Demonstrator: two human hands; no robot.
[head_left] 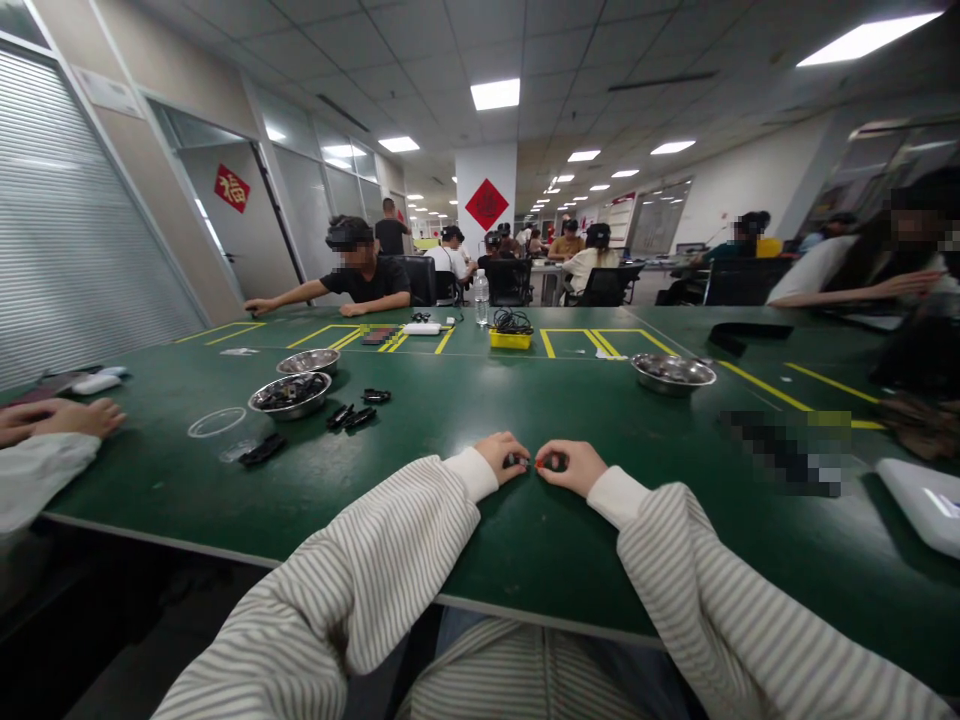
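Over the front middle of the green table, my left hand (504, 458) and my right hand (571, 466) almost meet at the fingertips. My left fingers are closed on a small dark piece (514, 460), mostly covered by the hand. Thumb and finger of my right hand pinch a small red piece (539, 463). Both pieces are too small for me to tell their kind. Left of my hands lie several black plastic parts (360, 418), and another black part (262, 450) rests beside a clear round plastic container (238, 450).
Metal bowls stand at left, one filled with black parts (291, 397), another behind it (309, 361). A third metal bowl (673, 374) is at right. Farther back are a yellow tray (511, 340) with cables and a water bottle (481, 297). Another person's hand (79, 417) rests at left.
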